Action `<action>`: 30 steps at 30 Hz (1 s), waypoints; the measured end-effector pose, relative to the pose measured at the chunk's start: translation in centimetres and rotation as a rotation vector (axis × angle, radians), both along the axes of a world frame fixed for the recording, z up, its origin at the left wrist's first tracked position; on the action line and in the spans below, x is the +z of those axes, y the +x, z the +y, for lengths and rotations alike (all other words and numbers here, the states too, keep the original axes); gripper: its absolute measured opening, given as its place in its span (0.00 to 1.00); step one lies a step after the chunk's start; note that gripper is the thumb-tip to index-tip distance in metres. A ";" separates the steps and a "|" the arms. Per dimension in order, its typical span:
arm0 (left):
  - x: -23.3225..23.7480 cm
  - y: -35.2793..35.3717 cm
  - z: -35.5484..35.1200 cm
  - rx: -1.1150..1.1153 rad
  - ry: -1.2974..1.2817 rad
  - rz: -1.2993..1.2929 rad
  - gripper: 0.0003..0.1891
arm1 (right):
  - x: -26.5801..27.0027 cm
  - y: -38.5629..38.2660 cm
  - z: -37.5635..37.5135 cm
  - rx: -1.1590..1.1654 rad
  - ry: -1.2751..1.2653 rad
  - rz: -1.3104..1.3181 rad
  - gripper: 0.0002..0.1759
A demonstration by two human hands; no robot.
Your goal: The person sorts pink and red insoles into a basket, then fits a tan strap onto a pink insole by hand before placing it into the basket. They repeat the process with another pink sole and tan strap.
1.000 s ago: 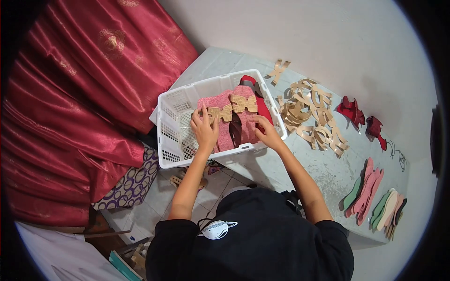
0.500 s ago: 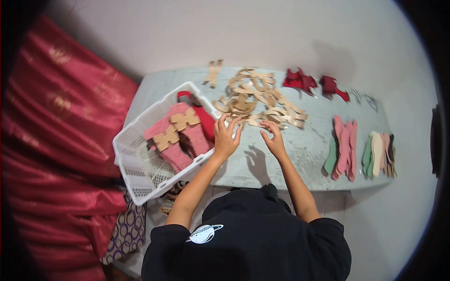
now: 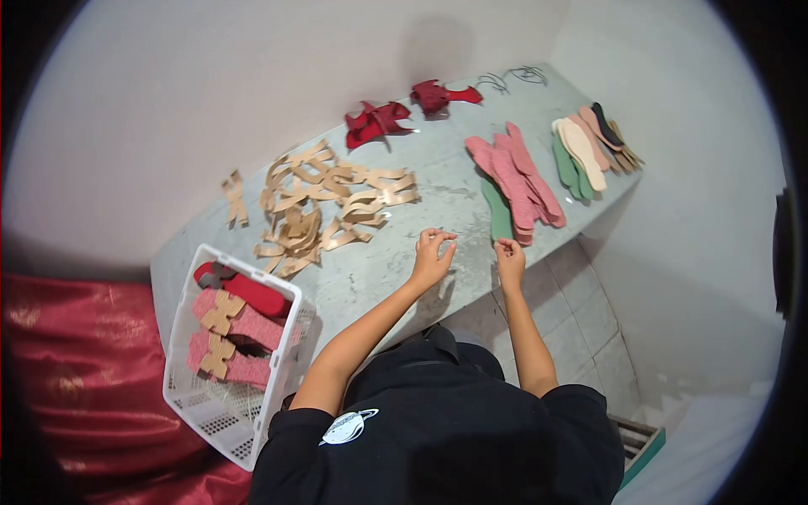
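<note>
My left hand (image 3: 433, 257) hovers over the grey table with nothing in it, fingers bent and apart. My right hand (image 3: 510, 263) is at the table's front edge, its fingers loosely curled. Its fingertips overlap the lower end of a green shoe sole (image 3: 497, 212) in this view. Several pink textured soles (image 3: 522, 181) lie stacked beside and partly over that green sole, just beyond my right hand. To the left of my left hand is a loose pile of beige strap pieces (image 3: 337, 198).
A white plastic basket (image 3: 290, 337) at the left holds pink soles with tan straps and a red one. Dark red pieces (image 3: 376, 124) lie along the back. More soles in green, cream, peach and black (image 3: 581, 151) rest at the right, near thin dark cords (image 3: 513, 78).
My view and body have turned and shifted right along the table. Both hands have moved from beside the strap pile towards the pink and green soles; my right hand's fingers are more curled.
</note>
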State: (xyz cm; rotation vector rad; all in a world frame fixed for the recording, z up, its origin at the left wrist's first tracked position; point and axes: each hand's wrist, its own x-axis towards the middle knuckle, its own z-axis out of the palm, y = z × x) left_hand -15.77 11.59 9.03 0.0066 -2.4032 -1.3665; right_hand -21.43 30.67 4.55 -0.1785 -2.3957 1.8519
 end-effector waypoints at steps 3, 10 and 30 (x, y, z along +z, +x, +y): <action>-1.2 -1.9 2.2 -0.144 0.199 -0.157 0.11 | 0.1 -0.5 2.7 -0.167 -0.055 0.042 0.10; -0.1 -3.3 4.8 -0.151 0.401 -0.410 0.10 | 0.9 -3.0 4.7 -0.264 0.452 0.079 0.24; -0.4 -4.7 5.3 -0.180 0.342 -0.380 0.12 | 1.1 -9.0 4.3 -0.046 0.479 -0.144 0.42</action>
